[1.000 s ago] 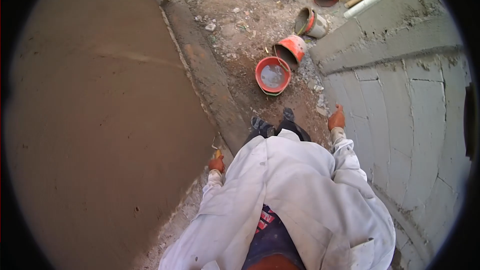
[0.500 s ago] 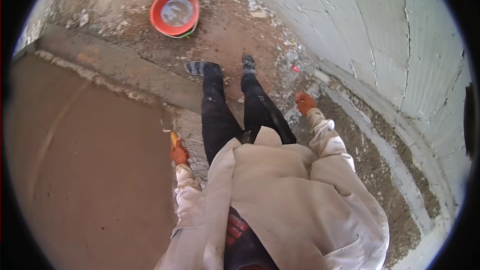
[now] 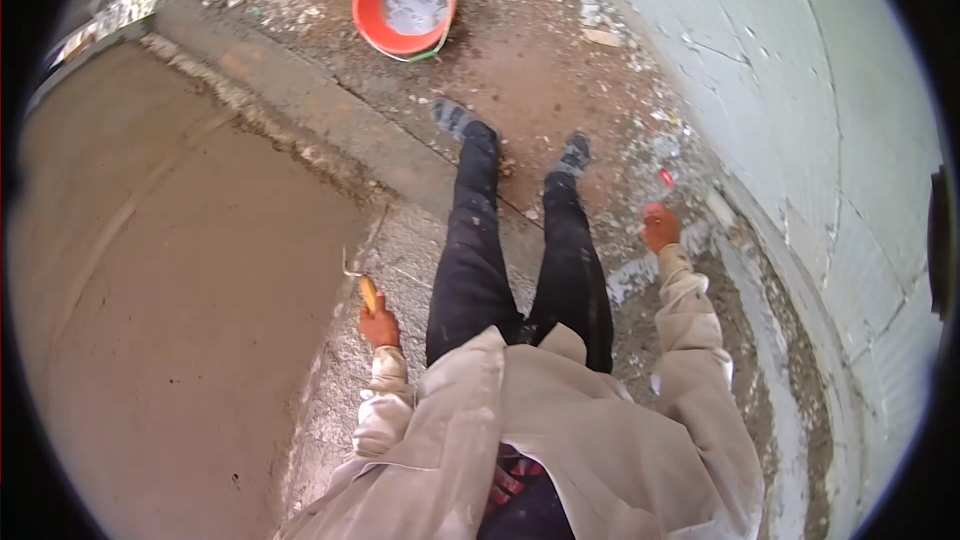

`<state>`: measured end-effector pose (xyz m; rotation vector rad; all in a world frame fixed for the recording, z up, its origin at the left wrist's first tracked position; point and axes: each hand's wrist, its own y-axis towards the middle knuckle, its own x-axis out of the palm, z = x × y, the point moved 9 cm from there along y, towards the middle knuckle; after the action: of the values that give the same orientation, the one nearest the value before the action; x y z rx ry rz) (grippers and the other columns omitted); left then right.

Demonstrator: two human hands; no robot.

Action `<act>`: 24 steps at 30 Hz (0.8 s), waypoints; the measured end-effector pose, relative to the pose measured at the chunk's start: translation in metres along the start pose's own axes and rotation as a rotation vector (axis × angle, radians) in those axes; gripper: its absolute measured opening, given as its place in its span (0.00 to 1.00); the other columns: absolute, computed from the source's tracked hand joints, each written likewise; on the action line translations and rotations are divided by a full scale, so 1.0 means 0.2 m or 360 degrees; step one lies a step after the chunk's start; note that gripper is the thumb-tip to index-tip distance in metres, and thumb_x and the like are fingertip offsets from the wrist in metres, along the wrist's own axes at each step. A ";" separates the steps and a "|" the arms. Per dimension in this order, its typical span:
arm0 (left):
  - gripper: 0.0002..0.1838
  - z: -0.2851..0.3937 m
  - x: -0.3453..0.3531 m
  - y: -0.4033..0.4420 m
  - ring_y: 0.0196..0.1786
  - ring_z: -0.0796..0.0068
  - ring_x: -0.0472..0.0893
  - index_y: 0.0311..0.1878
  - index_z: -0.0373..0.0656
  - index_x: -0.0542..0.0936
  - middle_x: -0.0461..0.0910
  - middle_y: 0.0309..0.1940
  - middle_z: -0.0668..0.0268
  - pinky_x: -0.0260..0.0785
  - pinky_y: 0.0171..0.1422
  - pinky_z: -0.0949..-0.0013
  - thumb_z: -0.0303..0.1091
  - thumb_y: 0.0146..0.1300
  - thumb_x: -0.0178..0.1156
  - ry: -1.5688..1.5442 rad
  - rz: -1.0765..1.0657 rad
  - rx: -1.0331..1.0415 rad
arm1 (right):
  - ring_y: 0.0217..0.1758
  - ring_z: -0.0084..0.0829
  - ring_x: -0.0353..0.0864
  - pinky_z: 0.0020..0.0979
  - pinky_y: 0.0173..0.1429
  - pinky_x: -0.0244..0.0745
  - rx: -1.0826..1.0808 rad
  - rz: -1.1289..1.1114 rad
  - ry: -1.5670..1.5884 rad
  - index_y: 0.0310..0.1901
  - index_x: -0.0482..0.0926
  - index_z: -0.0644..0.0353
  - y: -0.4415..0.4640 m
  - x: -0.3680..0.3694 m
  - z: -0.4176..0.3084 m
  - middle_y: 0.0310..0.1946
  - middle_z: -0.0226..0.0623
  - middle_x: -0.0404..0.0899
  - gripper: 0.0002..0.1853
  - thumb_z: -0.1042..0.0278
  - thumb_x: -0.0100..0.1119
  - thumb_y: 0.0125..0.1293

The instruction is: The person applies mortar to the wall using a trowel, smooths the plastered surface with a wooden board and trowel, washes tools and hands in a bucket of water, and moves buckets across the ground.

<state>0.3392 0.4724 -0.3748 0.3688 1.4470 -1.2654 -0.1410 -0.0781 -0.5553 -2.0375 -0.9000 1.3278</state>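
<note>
The tool [image 3: 368, 294], pinched in the left hand's [image 3: 380, 326] fingers, was beside the brown slab's [image 3: 200, 290] edge. The bucket [image 3: 369, 10] stood beyond the legs [image 3: 470, 240], which the shifted view had just shown more fully. The right hand [image 3: 660, 227] hung near a red scrap [image 3: 667, 178]; whether its fingers held anything, I couldn't tell.

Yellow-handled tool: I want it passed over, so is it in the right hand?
No, the left hand grips it by its yellow handle.
</note>
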 end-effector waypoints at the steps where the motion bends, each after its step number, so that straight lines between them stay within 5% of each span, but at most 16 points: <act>1: 0.18 0.00 0.00 -0.03 0.10 0.81 0.65 0.28 0.44 0.73 0.68 0.11 0.71 0.53 0.12 0.71 0.48 0.62 0.65 0.0002 0.0026 -0.0001 | 0.39 0.47 0.83 0.42 0.43 0.78 -0.0308 0.0181 -0.0372 0.41 0.79 0.57 0.08 -0.03 -0.04 0.37 0.46 0.83 0.08 0.68 0.54 0.63; 5: 0.17 0.07 0.05 -0.12 0.15 0.82 0.66 0.32 0.39 0.76 0.69 0.14 0.71 0.55 0.18 0.72 0.44 0.62 0.65 -0.0188 -0.0058 -0.0147 | 0.47 0.54 0.79 0.48 0.51 0.74 0.0040 0.0095 -0.0671 0.42 0.78 0.57 0.36 0.04 -0.29 0.41 0.50 0.81 0.10 0.70 0.53 0.58; 12: 0.14 0.10 0.08 0.02 0.18 0.85 0.65 0.31 0.40 0.75 0.69 0.16 0.74 0.55 0.20 0.74 0.40 0.63 0.65 -0.0253 -0.0159 -0.0290 | 0.60 0.51 0.73 0.45 0.63 0.69 -0.0601 -0.0388 -0.0750 0.54 0.77 0.61 0.94 0.98 -1.15 0.57 0.52 0.75 0.19 0.69 0.49 0.61; 16: 0.12 0.05 0.14 0.17 0.18 0.87 0.63 0.31 0.42 0.74 0.67 0.17 0.77 0.52 0.21 0.76 0.39 0.64 0.64 -0.0322 -0.0242 -0.0393 | 0.61 0.48 0.71 0.45 0.65 0.66 -0.1045 -0.0101 -0.0887 0.55 0.74 0.57 1.02 1.26 -2.07 0.55 0.47 0.74 0.20 0.69 0.52 0.60; 19: 0.11 0.06 0.18 0.24 0.18 0.88 0.62 0.32 0.45 0.72 0.65 0.17 0.79 0.51 0.20 0.77 0.37 0.65 0.63 -0.0486 -0.0297 -0.0563 | 0.62 0.41 0.70 0.45 0.64 0.66 -0.1682 0.0296 -0.1084 0.55 0.73 0.57 1.15 1.57 -2.53 0.55 0.44 0.73 0.19 0.68 0.50 0.62; 23: 0.10 0.08 0.20 0.33 0.17 0.89 0.62 0.33 0.47 0.72 0.66 0.17 0.79 0.51 0.19 0.79 0.37 0.65 0.63 -0.0605 -0.0263 -0.0643 | 0.58 0.38 0.75 0.46 0.58 0.69 -0.1842 0.0542 -0.1311 0.50 0.74 0.56 1.47 1.96 -2.69 0.52 0.42 0.76 0.14 0.65 0.48 0.64; 24: 0.10 0.07 0.19 0.35 0.17 0.89 0.62 0.33 0.47 0.72 0.66 0.17 0.79 0.50 0.18 0.79 0.37 0.65 0.63 -0.0631 -0.0253 -0.0660 | 0.55 0.38 0.77 0.45 0.56 0.69 -0.1686 0.0331 -0.1392 0.49 0.74 0.56 1.57 2.07 -2.65 0.50 0.41 0.77 0.13 0.65 0.48 0.65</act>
<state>0.3888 0.4719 -0.4389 -0.2672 1.3651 -1.0515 0.5460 0.0002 -0.8261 -2.2356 -2.1834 2.2346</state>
